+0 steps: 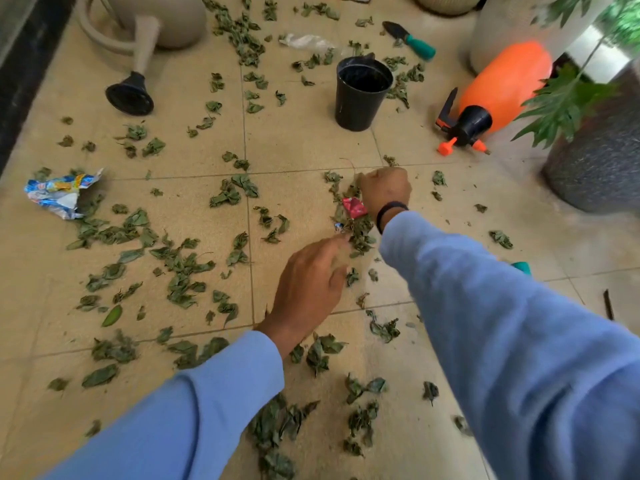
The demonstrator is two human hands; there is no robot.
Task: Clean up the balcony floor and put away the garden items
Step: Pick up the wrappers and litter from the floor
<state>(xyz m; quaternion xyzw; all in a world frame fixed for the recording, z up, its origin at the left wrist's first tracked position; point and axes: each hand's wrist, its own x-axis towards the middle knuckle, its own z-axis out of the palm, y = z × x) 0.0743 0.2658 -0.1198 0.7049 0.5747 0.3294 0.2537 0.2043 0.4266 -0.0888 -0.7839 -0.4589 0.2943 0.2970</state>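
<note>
Dried green leaves point(180, 268) are scattered pretty much all over the beige tiled floor point(298, 143), thickest in the lower left and up the top middle of the frame.

The right hand point(384, 194) is just right of centre, curled into a fist around a bunch of leaves and what looks like a thin twig, with a small red wrapper point(354, 207) sitting right against it on its left. There's a dark band on that wrist. The left hand point(308, 289) is lower, near the middle, fingers stretched out and loose, pointing up at a tiny bit of blue litter point(338, 227). It's blurry, so can't say for sure if the fingertips are touching anything.

Garden stuff still on the floor: a black plastic pot point(362, 93) standing upright in the upper middle, an orange pressure sprayer point(498, 91) lying on its side in the upper right, a trowel with a teal handle point(410, 39) near the top, and a beige watering can point(145, 32) in the upper left with its black rose down on the tiles. A crumpled blue snack wrapper point(60, 194) lies at the left edge, and a clear plastic scrap point(306, 41) is at the top middle.
</note>
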